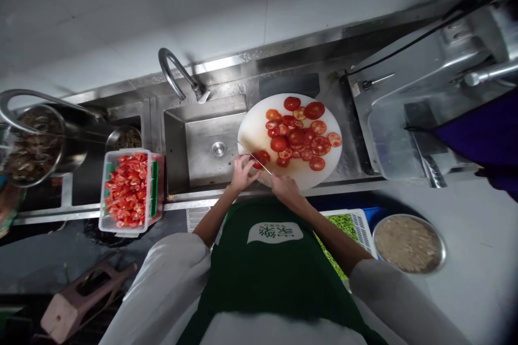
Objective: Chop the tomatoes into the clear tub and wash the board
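A round white cutting board [253, 124] lies beside the sink basin, with whole and halved tomatoes [297, 137] and several slices spread over its middle and right side. My right hand [286, 187] is wrapped around the handle of a knife [265, 167], whose thin blade points up and left across the board's near left edge. Close to that blade, my left hand [243, 171] has its fingers bent against a tomato [263, 157] at the board's left. The blade passes over this tomato, partly covering it; the exact finger contact is small in view.
A clear container [154, 172] of chopped tomatoes stands left of the sink basin [202, 145], under a curved faucet [174, 73]. Farther left is a metal pot [60, 145]. Below right are a white basket [364, 229] of chopped greens and a round metal pan [443, 253].
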Action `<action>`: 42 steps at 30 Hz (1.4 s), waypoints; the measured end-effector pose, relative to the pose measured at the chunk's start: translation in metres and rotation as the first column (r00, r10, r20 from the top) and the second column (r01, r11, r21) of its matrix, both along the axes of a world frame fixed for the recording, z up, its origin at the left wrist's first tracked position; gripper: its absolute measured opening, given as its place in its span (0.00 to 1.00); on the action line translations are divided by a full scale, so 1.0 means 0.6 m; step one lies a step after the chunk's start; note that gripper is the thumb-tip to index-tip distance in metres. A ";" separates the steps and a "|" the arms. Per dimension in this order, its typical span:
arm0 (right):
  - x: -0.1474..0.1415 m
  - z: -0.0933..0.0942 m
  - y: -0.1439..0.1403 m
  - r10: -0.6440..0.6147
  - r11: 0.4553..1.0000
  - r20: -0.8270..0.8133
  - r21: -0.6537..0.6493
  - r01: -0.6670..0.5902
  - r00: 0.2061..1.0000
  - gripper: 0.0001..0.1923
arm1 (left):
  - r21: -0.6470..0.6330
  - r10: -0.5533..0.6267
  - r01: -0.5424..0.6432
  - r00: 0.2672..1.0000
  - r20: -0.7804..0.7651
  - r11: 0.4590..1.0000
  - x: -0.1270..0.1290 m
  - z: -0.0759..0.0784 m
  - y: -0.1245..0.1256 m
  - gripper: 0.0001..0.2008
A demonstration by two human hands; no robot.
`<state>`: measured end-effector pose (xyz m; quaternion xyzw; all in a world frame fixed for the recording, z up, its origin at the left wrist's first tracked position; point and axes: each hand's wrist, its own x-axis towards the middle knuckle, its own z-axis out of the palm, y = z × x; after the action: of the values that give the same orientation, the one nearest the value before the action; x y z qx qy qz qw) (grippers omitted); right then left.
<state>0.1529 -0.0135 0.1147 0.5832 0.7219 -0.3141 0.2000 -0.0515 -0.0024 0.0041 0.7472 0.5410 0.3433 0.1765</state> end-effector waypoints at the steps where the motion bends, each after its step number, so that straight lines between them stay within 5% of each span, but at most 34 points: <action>1: 0.001 -0.001 0.000 0.005 1.000 -0.001 -0.001 -0.005 1.000 0.20 | -0.014 -0.029 0.029 0.999 -0.020 0.999 -0.005 0.016 0.010 0.21; 4: 0.002 0.000 0.001 0.021 1.000 0.000 0.002 -0.021 1.000 0.20 | -0.123 -0.264 0.252 0.960 -0.094 0.960 -0.011 0.059 0.056 0.21; 8: 0.005 0.001 0.001 0.067 0.998 0.013 0.013 -0.067 0.998 0.21 | -0.283 -0.574 0.523 0.807 -0.138 0.804 -0.011 0.087 0.127 0.15; 15: 0.127 -0.006 -0.077 0.035 0.996 0.077 -0.084 -0.029 0.996 0.18 | -0.387 -0.599 0.561 0.800 0.027 0.732 -0.039 0.091 0.164 0.17; 18: 0.195 -0.003 -0.120 0.021 0.993 0.092 -0.120 -0.009 0.996 0.18 | -0.383 -0.522 0.540 0.838 0.161 0.750 -0.049 0.079 0.159 0.16; 21: 0.223 0.003 -0.131 0.021 0.994 0.108 -0.111 -0.009 0.994 0.18 | -0.445 -0.263 0.393 0.908 0.327 0.805 -0.054 0.055 0.150 0.17; 26: 0.186 -0.004 -0.096 0.009 0.998 0.064 -0.067 -0.004 0.998 0.17 | -0.588 0.280 0.065 0.833 0.476 0.806 -0.049 0.008 0.105 0.26; 29: 0.161 -0.011 -0.074 -0.021 0.999 0.055 -0.044 0.023 0.998 0.18 | -0.620 0.446 -0.111 0.791 0.418 0.777 -0.036 -0.010 0.061 0.28; 33: 0.144 -0.011 -0.059 -0.049 0.998 0.068 -0.025 0.051 0.996 0.19 | -0.404 0.437 -0.308 0.855 0.281 0.862 -0.017 -0.016 0.016 0.26; 36: 0.130 -0.007 -0.055 -0.024 0.999 0.072 -0.026 0.025 0.997 0.20 | -0.222 0.287 -0.236 0.930 0.231 0.946 -0.003 -0.011 0.003 0.32; 38: 0.121 -0.005 -0.054 0.002 0.999 0.065 -0.038 0.000 0.998 0.20 | -0.205 0.214 -0.171 0.954 0.209 0.964 0.010 -0.011 -0.001 0.32; 42: 0.115 -0.006 -0.052 0.012 0.999 0.062 -0.051 -0.009 0.998 0.20 | -0.252 0.253 -0.203 0.950 0.184 0.946 0.041 -0.016 -0.016 0.29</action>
<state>0.2218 -0.0447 0.1109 0.5836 0.7104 -0.3127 0.2388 -0.0266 -0.0122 -0.0053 0.6127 0.6380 0.3748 0.2776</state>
